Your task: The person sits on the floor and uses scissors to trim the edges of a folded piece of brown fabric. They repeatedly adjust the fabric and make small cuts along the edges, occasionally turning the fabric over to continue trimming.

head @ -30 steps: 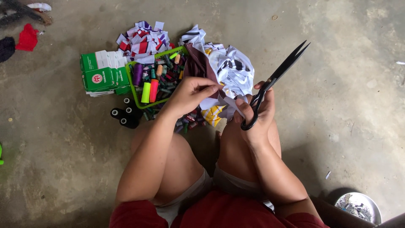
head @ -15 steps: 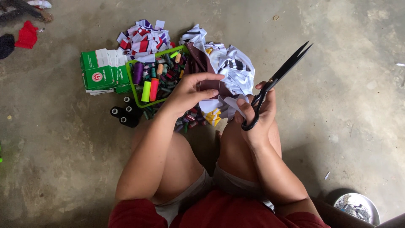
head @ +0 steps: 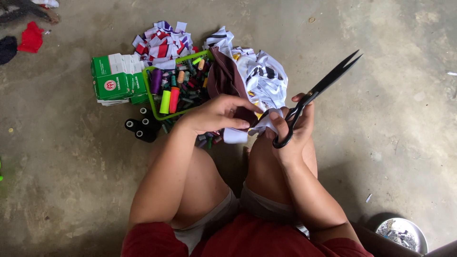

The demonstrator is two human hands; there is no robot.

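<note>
A person seated on a bare concrete floor (head: 71,190) works over scraps of cloth, seen from above. At far left lie a red rag (head: 31,37) and a dark one (head: 6,49), well apart from the rest. Next come green-and-white cartons (head: 116,78), touching a green tray (head: 153,105) packed with thread spools and markers; a heap of red, white and purple cloth strips (head: 161,43) sits just behind it, and black spools (head: 140,126) stand just in front, near the person's knee.

The left hand (head: 214,114) is closed in a pinch, fingers and thumb pressed on a dark brown piece of cloth (head: 226,78) that rises from the hand toward the tray. A small white scrap (head: 259,124) is caught between both hands, above the knees. The right hand (head: 293,131) is curled through the loops of black scissors (head: 316,93), its fingertips also touching the white scrap; the blades point up and to the right, parted a little at the tips and clear of any cloth. Behind the hands lies a white printed garment (head: 264,76).

To the right the floor runs open to the frame edge. A round metal bowl (head: 402,233) sits at lower right, well apart from the hands.
</note>
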